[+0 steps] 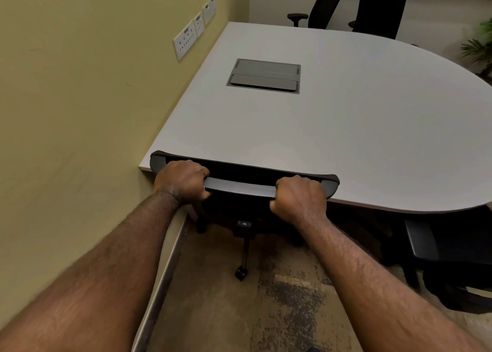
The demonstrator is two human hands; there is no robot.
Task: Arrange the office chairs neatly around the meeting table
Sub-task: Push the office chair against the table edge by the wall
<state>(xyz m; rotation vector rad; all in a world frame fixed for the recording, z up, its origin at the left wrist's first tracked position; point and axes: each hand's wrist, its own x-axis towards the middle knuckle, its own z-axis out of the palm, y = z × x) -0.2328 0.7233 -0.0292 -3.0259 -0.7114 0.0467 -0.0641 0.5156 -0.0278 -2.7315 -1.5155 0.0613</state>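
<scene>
A black office chair stands pushed against the near edge of the grey meeting table, close to the left wall. Its backrest top reaches the tabletop edge, and its base and one castor show below. My left hand grips the left part of the backrest's top bar. My right hand grips the right part of the same bar. Two more black chairs stand at the table's far side. Another black chair sits at the right, partly under the table's curved end.
A yellow-green wall with white socket plates runs along the left, touching the table's side. A grey cable hatch is set into the tabletop. A potted plant stands at the far right. Patterned brown carpet covers the floor below me.
</scene>
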